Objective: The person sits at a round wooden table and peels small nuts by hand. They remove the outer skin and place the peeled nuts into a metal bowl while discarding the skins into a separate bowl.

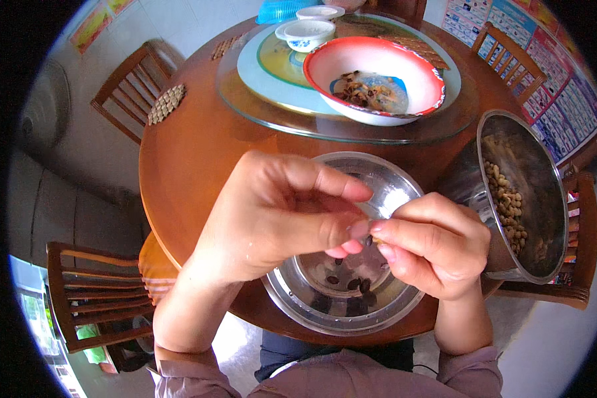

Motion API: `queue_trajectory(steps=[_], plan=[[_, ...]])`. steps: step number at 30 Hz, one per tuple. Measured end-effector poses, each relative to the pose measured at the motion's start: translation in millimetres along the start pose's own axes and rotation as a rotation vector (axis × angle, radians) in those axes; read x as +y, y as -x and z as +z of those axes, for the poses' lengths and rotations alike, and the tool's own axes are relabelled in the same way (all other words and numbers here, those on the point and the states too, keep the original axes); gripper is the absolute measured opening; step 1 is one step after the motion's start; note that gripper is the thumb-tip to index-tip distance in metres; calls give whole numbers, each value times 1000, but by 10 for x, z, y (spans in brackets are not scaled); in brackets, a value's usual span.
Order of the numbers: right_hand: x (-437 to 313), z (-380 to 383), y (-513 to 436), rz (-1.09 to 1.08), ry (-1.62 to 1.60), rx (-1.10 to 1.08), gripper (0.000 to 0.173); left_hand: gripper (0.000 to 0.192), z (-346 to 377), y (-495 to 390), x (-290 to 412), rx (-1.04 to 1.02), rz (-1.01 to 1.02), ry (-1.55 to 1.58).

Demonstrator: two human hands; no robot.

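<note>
Above a shiny metal basin my two hands meet at the fingertips. My left hand has its thumb tip against the right fingers, its index finger raised; whether it grips anything is unclear. My right hand pinches a small brownish piece, mostly hidden by the fingers, perhaps a peanut shell. Several dark kernels lie in the basin below. To the right, a deep steel pot stands tilted, with unshelled peanuts inside. Beyond the hands, a red-rimmed white enamel basin holds shell scraps and dark bits.
The enamel basin rests on a glass turntable on the round wooden table. Lidded bowls and a blue plastic basket stand at the back. A woven mat lies at the left edge. Wooden chairs surround the table.
</note>
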State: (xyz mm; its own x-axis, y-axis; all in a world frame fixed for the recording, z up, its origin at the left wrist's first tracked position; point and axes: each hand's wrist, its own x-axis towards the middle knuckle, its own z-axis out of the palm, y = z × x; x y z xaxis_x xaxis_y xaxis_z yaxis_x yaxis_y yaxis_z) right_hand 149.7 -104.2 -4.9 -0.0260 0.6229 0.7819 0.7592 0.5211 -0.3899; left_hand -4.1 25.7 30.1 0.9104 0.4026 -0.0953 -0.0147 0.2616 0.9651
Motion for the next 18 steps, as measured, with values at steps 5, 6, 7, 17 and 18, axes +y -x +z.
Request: queue_trajectory(steps=[5, 6, 7, 17, 18], plan=[[32, -11, 10, 53, 47, -103, 16, 27, -24, -94, 53, 63, 85, -231], [36, -23, 10, 93, 35, -92, 16, 27, -30, -112, 52, 82, 70, -274], [46, -28, 11, 124, 20, -79, 15, 27, -40, -130, 45, 86, 85, -308], [33, 82, 77, 515, -337, 185, 16, 21, -23, -377, -104, -149, -119, -64], [59, 85, 79, 462, -314, 176, 15, 20, -31, -392, -97, -160, -130, -88]])
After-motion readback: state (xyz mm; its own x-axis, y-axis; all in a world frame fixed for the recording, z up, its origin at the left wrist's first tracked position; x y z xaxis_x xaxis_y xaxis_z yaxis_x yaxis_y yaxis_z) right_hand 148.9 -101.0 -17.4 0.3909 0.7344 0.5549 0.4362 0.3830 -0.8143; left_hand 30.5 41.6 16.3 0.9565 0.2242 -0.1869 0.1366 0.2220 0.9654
